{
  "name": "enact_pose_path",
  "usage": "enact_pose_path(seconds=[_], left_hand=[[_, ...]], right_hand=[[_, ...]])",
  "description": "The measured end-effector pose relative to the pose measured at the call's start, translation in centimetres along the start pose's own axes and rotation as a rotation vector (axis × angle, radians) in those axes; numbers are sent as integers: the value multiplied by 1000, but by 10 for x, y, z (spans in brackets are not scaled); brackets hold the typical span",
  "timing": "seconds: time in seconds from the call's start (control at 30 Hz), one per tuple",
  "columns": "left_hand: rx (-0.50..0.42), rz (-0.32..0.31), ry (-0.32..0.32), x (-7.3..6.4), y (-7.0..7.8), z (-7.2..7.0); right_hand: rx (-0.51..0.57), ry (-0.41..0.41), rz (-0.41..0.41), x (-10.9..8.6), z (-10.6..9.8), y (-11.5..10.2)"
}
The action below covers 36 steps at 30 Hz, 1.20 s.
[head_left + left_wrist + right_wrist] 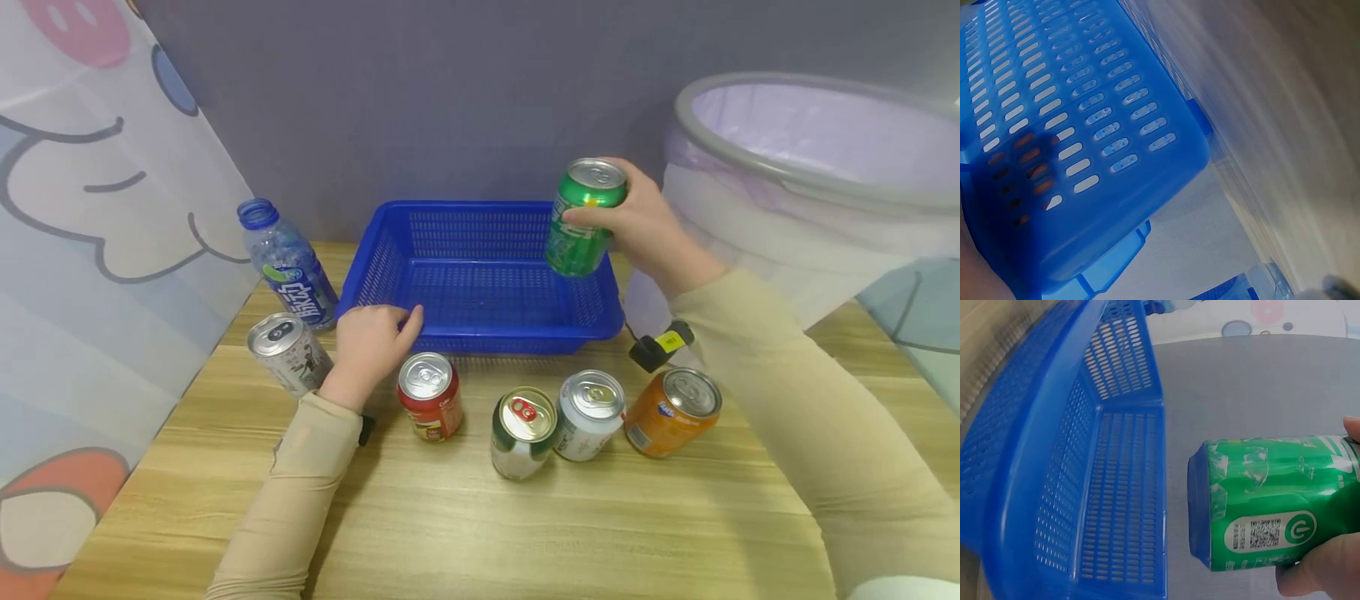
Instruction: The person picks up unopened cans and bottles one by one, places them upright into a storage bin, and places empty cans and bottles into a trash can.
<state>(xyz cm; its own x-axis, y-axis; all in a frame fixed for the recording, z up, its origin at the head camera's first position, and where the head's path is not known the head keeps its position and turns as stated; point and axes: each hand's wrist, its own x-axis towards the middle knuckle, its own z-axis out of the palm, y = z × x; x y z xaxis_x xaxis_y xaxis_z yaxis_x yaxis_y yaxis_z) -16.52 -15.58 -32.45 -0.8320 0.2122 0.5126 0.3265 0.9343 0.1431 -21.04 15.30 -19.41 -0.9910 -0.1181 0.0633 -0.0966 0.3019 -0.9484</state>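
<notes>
My right hand grips a green soda can, held upright over the right end of a blue plastic basket. In the right wrist view, the can's base points toward the basket's opening, apart from it. My left hand holds the basket's front left rim; through the slots in the left wrist view, fingers show behind the basket wall. Beside that hand stand a white patterned can and a red can.
A green-and-white can, a white can and an orange can stand in front of the basket. A clear bottle with a blue label is at its left. A lined white bin stands at the right.
</notes>
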Motion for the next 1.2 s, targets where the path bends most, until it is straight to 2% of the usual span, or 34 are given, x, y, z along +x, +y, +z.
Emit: enact_pose_path(seconds=[0.2, 0.4, 1.2], left_hand=[[3, -5, 2, 0, 0, -1], [-3, -4, -2, -1, 3, -1], [-6, 14, 19, -1, 6, -3]], right_hand=[[-44, 8, -46, 17, 12, 3], [-31, 39, -36, 28, 19, 7], [-72, 95, -1, 47, 22, 28]])
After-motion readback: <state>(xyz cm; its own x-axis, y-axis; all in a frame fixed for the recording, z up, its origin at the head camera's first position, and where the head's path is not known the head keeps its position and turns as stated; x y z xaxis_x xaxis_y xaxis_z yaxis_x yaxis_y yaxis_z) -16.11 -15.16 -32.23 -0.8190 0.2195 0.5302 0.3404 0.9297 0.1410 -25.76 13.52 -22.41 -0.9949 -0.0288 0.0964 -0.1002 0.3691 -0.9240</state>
